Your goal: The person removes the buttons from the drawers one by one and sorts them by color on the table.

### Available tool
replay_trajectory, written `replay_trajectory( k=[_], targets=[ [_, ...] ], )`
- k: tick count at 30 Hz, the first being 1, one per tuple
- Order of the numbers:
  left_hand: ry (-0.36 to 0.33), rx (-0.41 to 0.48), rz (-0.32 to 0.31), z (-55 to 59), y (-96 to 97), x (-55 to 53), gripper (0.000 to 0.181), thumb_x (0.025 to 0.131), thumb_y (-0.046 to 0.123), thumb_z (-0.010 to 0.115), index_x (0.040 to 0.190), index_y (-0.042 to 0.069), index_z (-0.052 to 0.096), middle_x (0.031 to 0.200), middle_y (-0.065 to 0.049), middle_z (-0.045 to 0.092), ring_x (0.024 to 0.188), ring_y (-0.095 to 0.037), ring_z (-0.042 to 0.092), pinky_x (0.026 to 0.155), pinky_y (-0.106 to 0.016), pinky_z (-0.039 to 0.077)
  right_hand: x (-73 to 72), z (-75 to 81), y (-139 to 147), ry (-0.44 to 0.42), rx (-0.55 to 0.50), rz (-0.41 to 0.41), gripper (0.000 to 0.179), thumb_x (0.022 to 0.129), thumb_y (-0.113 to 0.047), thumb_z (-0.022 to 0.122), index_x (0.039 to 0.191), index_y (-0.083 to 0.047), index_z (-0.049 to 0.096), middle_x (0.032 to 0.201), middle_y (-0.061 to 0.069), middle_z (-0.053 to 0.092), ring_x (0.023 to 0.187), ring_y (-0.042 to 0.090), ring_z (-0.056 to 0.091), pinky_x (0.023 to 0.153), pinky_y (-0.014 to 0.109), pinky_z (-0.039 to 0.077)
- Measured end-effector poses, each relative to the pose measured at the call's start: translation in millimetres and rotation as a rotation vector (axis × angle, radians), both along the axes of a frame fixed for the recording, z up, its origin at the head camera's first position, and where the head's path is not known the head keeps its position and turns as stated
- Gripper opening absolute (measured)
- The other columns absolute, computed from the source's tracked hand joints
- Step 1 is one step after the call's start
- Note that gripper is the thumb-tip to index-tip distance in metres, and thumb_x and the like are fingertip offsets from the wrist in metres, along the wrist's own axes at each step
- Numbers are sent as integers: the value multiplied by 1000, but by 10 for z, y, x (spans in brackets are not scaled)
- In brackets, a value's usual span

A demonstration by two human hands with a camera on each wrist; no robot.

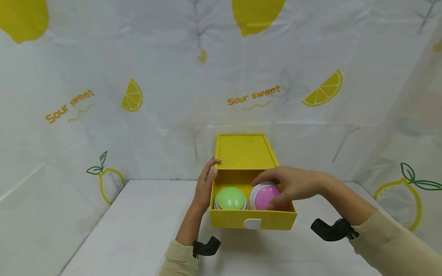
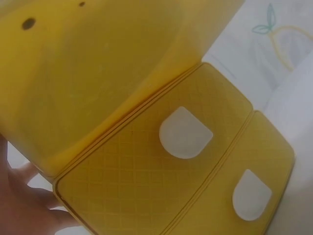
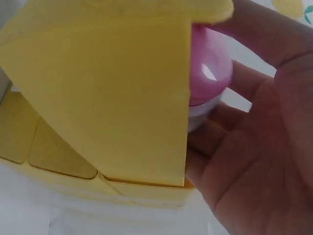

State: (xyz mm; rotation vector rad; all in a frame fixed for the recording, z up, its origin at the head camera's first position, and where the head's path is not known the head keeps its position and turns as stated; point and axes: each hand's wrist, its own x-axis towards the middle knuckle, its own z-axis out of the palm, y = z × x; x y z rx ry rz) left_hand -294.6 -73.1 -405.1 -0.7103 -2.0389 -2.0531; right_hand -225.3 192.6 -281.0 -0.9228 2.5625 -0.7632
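A yellow drawer cabinet (image 1: pixel 245 151) has its top drawer (image 1: pixel 229 220) pulled out toward me. In the drawer, a green ball with a white rim (image 1: pixel 230 198) sits on the left and a pink ball with a white rim (image 1: pixel 265 196) on the right. My right hand (image 1: pixel 293 182) grips the pink ball, thumb in front and fingers over the back; the right wrist view shows the drawer wall partly hiding it. My left hand (image 1: pixel 204 188) touches the cabinet's left side. Its fingers (image 2: pixel 34 196) show beside the cabinet in the left wrist view.
Below the pulled-out drawer are more drawers with white pulls (image 2: pixel 186 132). The cabinet stands on a white table (image 1: pixel 152 230), against a white sheet (image 1: pixel 172 145) printed with lemons. Black cameras (image 1: pixel 331 230) are strapped to both wrists.
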Motion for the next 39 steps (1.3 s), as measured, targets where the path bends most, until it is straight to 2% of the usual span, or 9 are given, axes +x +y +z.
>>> replay_trajectory(
  k=[4, 9, 13, 16, 20, 23, 31, 39],
  targets=[
    [6, -5, 10, 11, -13, -8, 40, 108, 31, 37, 142, 13, 49, 169, -8, 24, 158, -32, 21, 126, -59, 20, -34, -34, 40, 70, -129, -10, 50, 86, -24, 77, 133, -15, 64, 125, 3, 67, 99, 15, 66, 82, 26, 59],
    [9, -12, 18, 19, -20, -11, 40, 108, 31, 37, 141, 13, 49, 169, -8, 24, 157, -33, 21, 126, -59, 21, -19, -74, 145, 104, -341, -85, 53, 88, -19, 77, 137, -5, 60, 125, 10, 68, 101, 16, 68, 84, 28, 61],
    [16, -25, 22, 23, -24, -18, 40, 109, 33, 37, 141, 14, 49, 169, -8, 24, 157, -33, 22, 126, -59, 21, 31, -157, 280, 110, -543, -149, 53, 90, -8, 73, 139, 0, 57, 123, 3, 70, 101, 16, 69, 82, 31, 63],
    [32, -40, 26, 20, -27, -34, 39, 109, 34, 38, 141, 15, 49, 169, -10, 24, 156, -35, 23, 125, -60, 23, 91, -241, 372, 123, -688, -233, 48, 93, -4, 66, 140, -6, 58, 123, -6, 69, 104, 13, 68, 82, 28, 62],
    [40, -48, 27, 22, -22, -48, 39, 109, 35, 39, 141, 17, 50, 168, -10, 24, 156, -35, 23, 124, -61, 25, 195, -347, 442, 119, -894, -368, 46, 97, -1, 61, 140, -15, 59, 125, -6, 65, 105, 10, 65, 83, 23, 61],
    [24, -36, 20, 35, -20, -39, 38, 108, 35, 39, 141, 18, 50, 168, -7, 26, 157, -32, 23, 125, -59, 24, 249, -417, 485, 103, -1031, -417, 44, 98, -1, 58, 140, -16, 59, 126, -4, 63, 106, 10, 63, 84, 21, 60],
    [-9, -30, 11, 27, -21, -30, 38, 109, 33, 38, 142, 20, 50, 168, -2, 28, 157, -28, 24, 127, -56, 23, 312, -580, 573, 136, -1188, -482, 46, 99, 1, 56, 143, -12, 56, 128, -2, 60, 110, 10, 62, 86, 20, 60],
    [-19, -22, -4, -16, -8, -24, 39, 108, 34, 39, 143, 19, 48, 169, -2, 24, 157, -29, 23, 126, -57, 23, 189, -799, 679, 173, -1337, -516, 43, 100, 2, 54, 141, -13, 58, 128, -1, 57, 108, 9, 63, 86, 19, 59]
  ],
)
